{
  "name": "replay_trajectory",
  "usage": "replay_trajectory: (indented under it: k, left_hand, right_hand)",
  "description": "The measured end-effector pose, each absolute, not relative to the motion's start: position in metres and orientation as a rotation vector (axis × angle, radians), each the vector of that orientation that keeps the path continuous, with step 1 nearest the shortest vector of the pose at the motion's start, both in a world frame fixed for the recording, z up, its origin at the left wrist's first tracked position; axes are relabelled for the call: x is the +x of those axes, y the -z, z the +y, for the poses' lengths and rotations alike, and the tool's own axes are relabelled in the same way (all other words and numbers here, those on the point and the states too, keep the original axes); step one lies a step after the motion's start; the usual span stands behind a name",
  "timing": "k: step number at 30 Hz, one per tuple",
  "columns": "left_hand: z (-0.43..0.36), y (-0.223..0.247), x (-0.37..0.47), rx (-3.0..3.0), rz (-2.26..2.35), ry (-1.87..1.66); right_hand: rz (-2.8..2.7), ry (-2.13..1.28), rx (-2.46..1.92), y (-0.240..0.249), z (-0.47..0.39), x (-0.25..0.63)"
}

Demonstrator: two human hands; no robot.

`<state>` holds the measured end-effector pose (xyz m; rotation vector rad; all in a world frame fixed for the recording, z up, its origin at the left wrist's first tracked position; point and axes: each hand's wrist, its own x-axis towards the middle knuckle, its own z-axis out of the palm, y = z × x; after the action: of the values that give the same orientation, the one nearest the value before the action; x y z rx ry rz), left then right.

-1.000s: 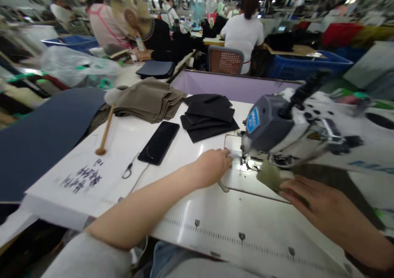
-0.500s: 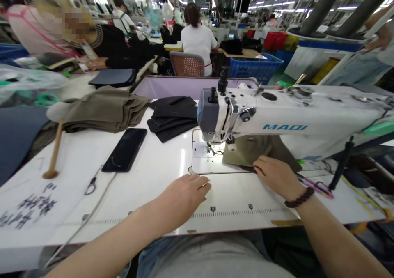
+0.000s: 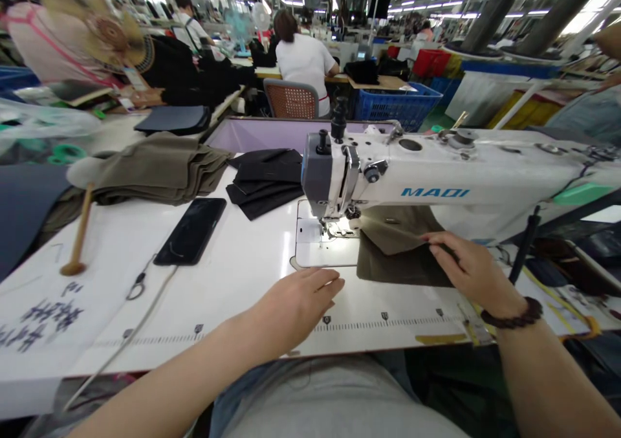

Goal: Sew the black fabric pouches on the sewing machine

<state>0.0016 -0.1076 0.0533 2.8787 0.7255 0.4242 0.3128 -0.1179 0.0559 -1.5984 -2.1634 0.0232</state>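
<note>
An olive fabric piece (image 3: 402,263) lies to the right of the needle, under the arm of a white sewing machine (image 3: 436,173). Its upper layer is folded back. My right hand (image 3: 466,266) pinches the edge of that layer between thumb and fingers, a dark bracelet at the wrist. Left of the fabric and in front of the metal needle plate (image 3: 310,250), my left hand (image 3: 301,302) rests on the white table, fingers loosely bent and slightly apart, with nothing in it.
Black fabric pieces (image 3: 266,179) lie left of the machine head. Farther left are an olive stack (image 3: 160,169), a phone (image 3: 191,231) with a cable, small scissors (image 3: 136,287) and a wooden-handled tool (image 3: 79,240). A person (image 3: 305,63) sits beyond the table.
My right hand has moved right and lifted a fabric edge, folding the upper layer back. The pink-handled item near it is no longer visible. My left hand has shifted slightly right.
</note>
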Motion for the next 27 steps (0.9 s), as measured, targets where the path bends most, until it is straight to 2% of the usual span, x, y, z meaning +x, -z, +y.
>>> replay_trajectory:
  k: [6, 9, 15, 20, 22, 27]
  left_hand:
    - [-0.105, -0.040, 0.029, 2.839, 0.822, -0.560]
    - [-0.100, -0.027, 0.043, 2.893, 0.743, -0.593]
    - [-0.094, -0.021, 0.046, 2.897, 0.292, -0.593]
    - [-0.091, -0.022, 0.037, 2.835, 0.319, -0.587]
    - [-0.088, -0.023, 0.035, 2.806, 0.338, -0.519]
    - [-0.090, -0.034, 0.010, 2.755, 0.293, -0.348]
  right_hand:
    - [-2.222, 0.005, -1.517, -0.062, -0.164, 0.290]
    - [-2.266, -0.186, -1.490, -0.059, -0.184, 0.278]
    - [-2.261, -0.589, -1.519, -0.054, -0.204, 0.271]
    - [-2.201, -0.758, -1.461, -0.052, -0.201, 0.276]
    - [-2.123, -0.716, -1.506, -0.045, -0.188, 0.283]
    - [-2.085, -0.279, -1.794, -0.004, -0.137, 0.302]
